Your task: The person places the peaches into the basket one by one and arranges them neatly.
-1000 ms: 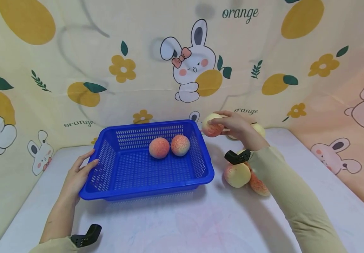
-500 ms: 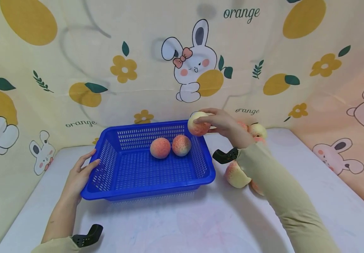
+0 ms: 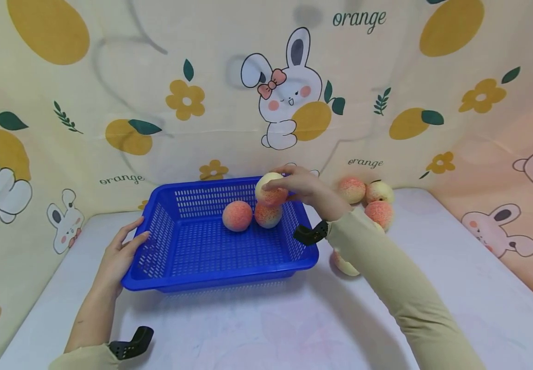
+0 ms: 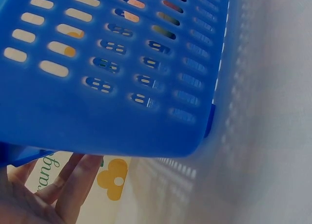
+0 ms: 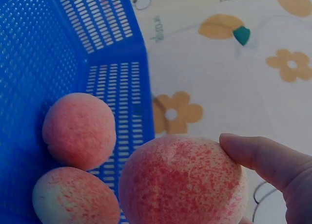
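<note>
My right hand (image 3: 307,188) holds a pale yellow and red peach (image 3: 268,189) between thumb and fingers, over the back right part of a blue plastic basket (image 3: 217,280). In the right wrist view the held peach (image 5: 183,180) shows its speckled red side, with the thumb on it. Below it inside the basket lie a red peach (image 3: 237,216) and a speckled peach (image 3: 268,216), the second partly covered by the held one. At the basket's left rim my left hand (image 3: 117,259) grips the edge; in the left wrist view its fingers (image 4: 80,185) show beyond the rim.
Right of the basket, several more peaches lie on the white table (image 3: 257,329), among them a red one (image 3: 352,190) and a yellow one (image 3: 380,191). My right sleeve partly covers a nearer peach (image 3: 346,264). A printed cloth (image 3: 229,128) hangs behind.
My right hand has carried the peach leftward from beyond the basket's right rim to above the two peaches inside. The left hand keeps its grip on the rim.
</note>
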The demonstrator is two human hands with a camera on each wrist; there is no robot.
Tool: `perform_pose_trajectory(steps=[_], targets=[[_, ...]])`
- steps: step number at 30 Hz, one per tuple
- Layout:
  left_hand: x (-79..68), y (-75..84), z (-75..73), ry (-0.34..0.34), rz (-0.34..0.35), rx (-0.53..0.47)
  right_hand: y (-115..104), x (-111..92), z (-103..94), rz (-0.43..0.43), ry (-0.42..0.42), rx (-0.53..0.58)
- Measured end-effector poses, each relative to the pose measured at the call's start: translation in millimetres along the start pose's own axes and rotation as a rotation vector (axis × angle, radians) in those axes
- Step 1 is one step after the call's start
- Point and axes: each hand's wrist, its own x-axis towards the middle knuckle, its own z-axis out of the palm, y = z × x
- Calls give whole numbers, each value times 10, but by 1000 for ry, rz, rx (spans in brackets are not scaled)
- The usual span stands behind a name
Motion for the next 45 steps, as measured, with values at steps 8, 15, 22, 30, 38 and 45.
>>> perform_pose_trajectory(steps=[8,15,22,30,38,45], targets=[[-6,9,-1,4,3,-8,30,50,188,63,-52,-21],[13,3,7,4,-5,0,67,62,286,94,-94,-42],[14,8,6,-3,-11,-5,98,48,346,108,-114,-125],[-3,10,-2,-2,-3,0,124,65,423,125,-134,-158],[-1,11,13,1,-3,-11,129,90,484,148,-127,-173],[1,3,16,10,-7,-3,142,126,506,201,-154,-180]])
